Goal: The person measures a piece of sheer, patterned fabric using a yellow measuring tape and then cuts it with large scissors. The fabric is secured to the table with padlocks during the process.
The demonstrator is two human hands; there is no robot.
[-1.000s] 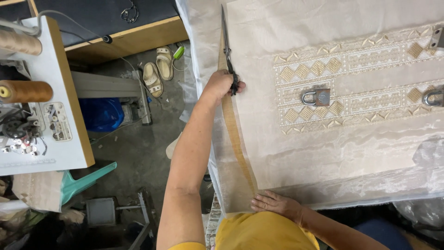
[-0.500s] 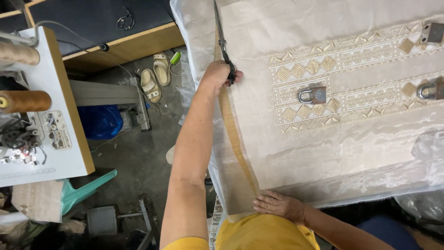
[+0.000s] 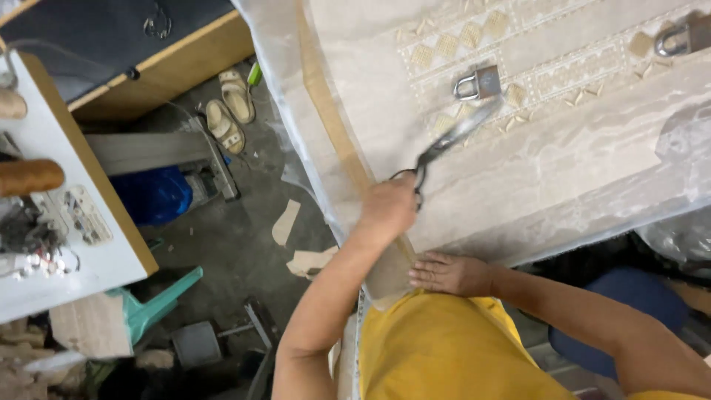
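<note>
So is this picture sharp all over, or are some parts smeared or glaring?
In the head view, the scissors in the left hand look streaked by motion blur, while the padlock and the right hand flat on the pale fabric are fairly crisp. The fabric is bright but not washed out; the floor lies dimmer; the edges look slightly bent by the wide lens.

2 padlocks, one [image 3: 478, 83] mid-table and one [image 3: 683, 37] at the right edge, rest on the embroidered band. On the floor lie a pair of sandals [image 3: 229, 110], a blue bag [image 3: 154, 195] and a teal plastic stool [image 3: 159, 300].
</note>
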